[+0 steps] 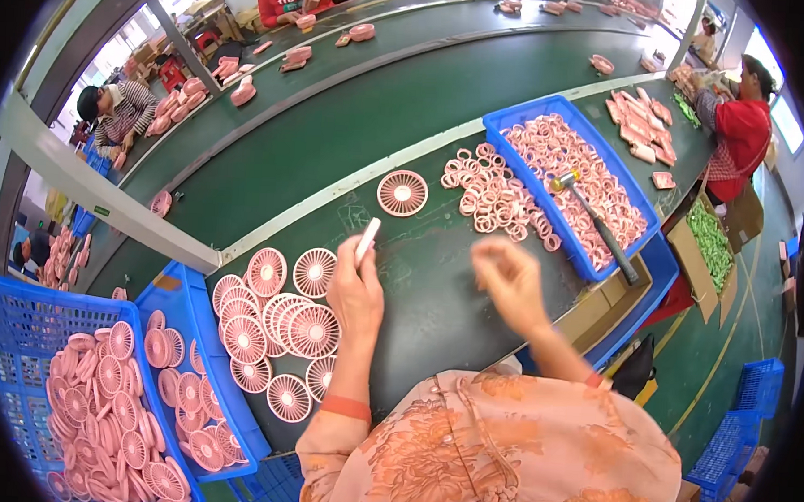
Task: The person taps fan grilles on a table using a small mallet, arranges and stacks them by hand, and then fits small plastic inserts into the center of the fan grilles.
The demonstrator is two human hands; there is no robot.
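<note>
Grilles point(278, 322), round pink slotted plastic discs, lie overlapping near the bench's point(435, 306) front-left edge by my left hand point(357, 289), which is clamped on a small white stick point(367, 239). My right hand point(508, 278), blurred, has fingers pinched together; whether on anything, I cannot tell. One grille point(403, 193) sits alone mid-bench beside loose pink rings point(494, 197); I judge most still unprocessed.

Dark green worktable point(435, 306): cluster of pink round fan grilles point(273, 322) lies left of the left hand point(355, 289). One lone grille point(402, 193) sits behind both hands. Loose pink plastic rings point(490, 192) lie right of it, beside a blue plastic bin point(515, 121) holding more rings and a hammer point(596, 224). Blue crates point(22, 324) of grilles sit far left.
</note>
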